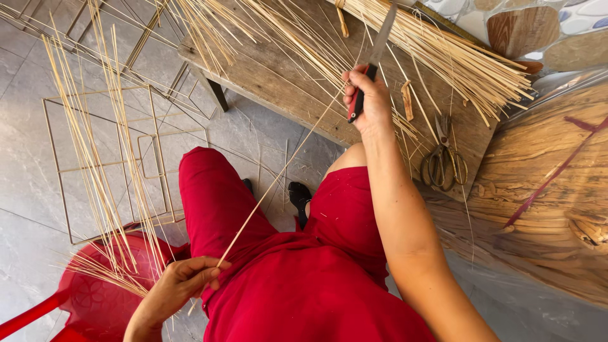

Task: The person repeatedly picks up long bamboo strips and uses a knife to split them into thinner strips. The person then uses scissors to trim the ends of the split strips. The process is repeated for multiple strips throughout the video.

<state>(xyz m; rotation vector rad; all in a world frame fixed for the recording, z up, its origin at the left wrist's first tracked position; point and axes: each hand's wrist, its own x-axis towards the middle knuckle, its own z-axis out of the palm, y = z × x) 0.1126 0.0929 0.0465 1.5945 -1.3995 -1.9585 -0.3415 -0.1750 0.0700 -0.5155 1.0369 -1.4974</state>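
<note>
Hands apart: right (367,101) gripping knife (373,60), left (183,282) pinching strip (278,171).

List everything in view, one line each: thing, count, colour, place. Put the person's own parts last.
thin bamboo strip: one, pale yellow, stretched between both hands
knife: one, red-and-black handle, grey blade, in the right hand
wooden bench: one, weathered brown, top centre
bamboo strip bundles: several, pale yellow, on the bench
scissors: one pair, dull metal, on the bench's right end
loose strips: many, pale yellow, leaning over the red plastic chair at lower left
stick frames: several, tan, flat on the grey tiled floor
left hand: pinching the strip's near end
right hand: gripping the knife handle
</note>
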